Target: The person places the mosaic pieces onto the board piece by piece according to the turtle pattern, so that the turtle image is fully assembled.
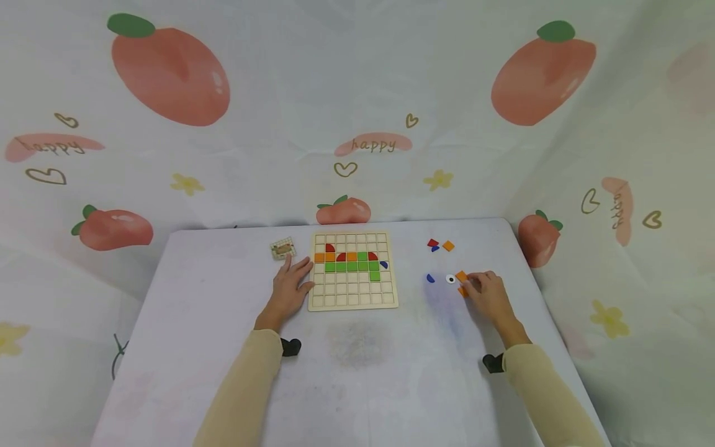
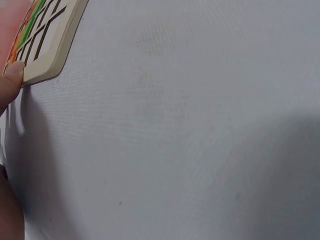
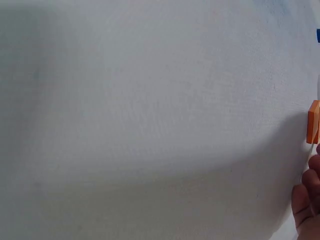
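Observation:
A cream gridded board lies on the table, bearing green squares, orange squares, red quarter-rounds and a blue half-round. My left hand rests at its left side with fingers spread. Its thumb touches the board's edge, and one fingertip reaches a small picture card. My right hand is over the right side of the table, fingers bent, fingertips at two orange tiles. In the right wrist view one orange tile shows beside the fingers; whether they pinch it is unclear.
Left of the right hand lie a white round eye piece and a blue half-round. Farther back are a red tile, another blue piece and an orange square. A fruit-patterned curtain hangs behind the white table.

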`<state>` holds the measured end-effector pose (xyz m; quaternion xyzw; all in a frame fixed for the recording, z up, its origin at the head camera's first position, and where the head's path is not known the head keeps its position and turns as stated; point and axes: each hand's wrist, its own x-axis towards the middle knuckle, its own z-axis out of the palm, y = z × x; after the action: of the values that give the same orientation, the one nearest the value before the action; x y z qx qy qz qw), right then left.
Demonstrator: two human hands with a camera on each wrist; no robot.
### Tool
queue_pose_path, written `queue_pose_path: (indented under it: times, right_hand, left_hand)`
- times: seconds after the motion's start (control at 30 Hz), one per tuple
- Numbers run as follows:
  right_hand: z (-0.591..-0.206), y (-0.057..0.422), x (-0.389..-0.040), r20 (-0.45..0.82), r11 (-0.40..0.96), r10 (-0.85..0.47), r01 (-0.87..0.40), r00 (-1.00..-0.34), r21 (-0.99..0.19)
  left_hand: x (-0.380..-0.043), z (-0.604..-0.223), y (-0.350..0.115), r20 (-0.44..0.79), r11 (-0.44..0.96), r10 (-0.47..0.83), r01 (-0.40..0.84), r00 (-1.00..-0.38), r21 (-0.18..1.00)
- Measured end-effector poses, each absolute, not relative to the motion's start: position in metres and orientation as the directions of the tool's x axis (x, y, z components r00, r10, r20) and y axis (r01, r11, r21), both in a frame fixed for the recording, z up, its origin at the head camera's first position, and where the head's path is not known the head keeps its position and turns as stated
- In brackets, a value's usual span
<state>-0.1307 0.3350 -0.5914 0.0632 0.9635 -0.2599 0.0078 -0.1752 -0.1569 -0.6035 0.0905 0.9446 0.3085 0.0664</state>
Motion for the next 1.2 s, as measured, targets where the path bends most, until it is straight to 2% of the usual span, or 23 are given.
queue_pose_path:
  times: [0.3,0.6,0.77,1.0,1.2]
  right_hand:
    - [-0.589,0.327,-0.134,-0.087,0.813,0.224,0.236,-0.971,-0.532]
    - [-0.585,0.327,-0.149,-0.305,0.679,0.305,0.430,-0.902,-0.595]
    - [-0.580,0.326,-0.155,-0.355,0.621,0.318,0.476,-0.879,-0.623]
    - [-0.574,0.322,-0.158,-0.423,0.533,0.327,0.534,-0.845,-0.656]
    - [-0.570,0.320,-0.160,-0.375,0.549,0.338,0.505,-0.863,-0.667]
  left_hand:
    - [-0.175,-0.607,-0.161,-0.060,0.835,0.274,0.206,-0.960,0.511]
    - [-0.171,-0.600,-0.169,-0.131,0.851,0.381,0.291,-0.915,0.437]
    - [-0.171,-0.599,-0.172,-0.164,0.869,0.422,0.346,-0.892,0.354]
    - [-0.171,-0.598,-0.176,-0.199,0.873,0.437,0.360,-0.877,0.329]
    - [-0.172,-0.592,-0.177,-0.203,0.859,0.460,0.375,-0.865,0.349]
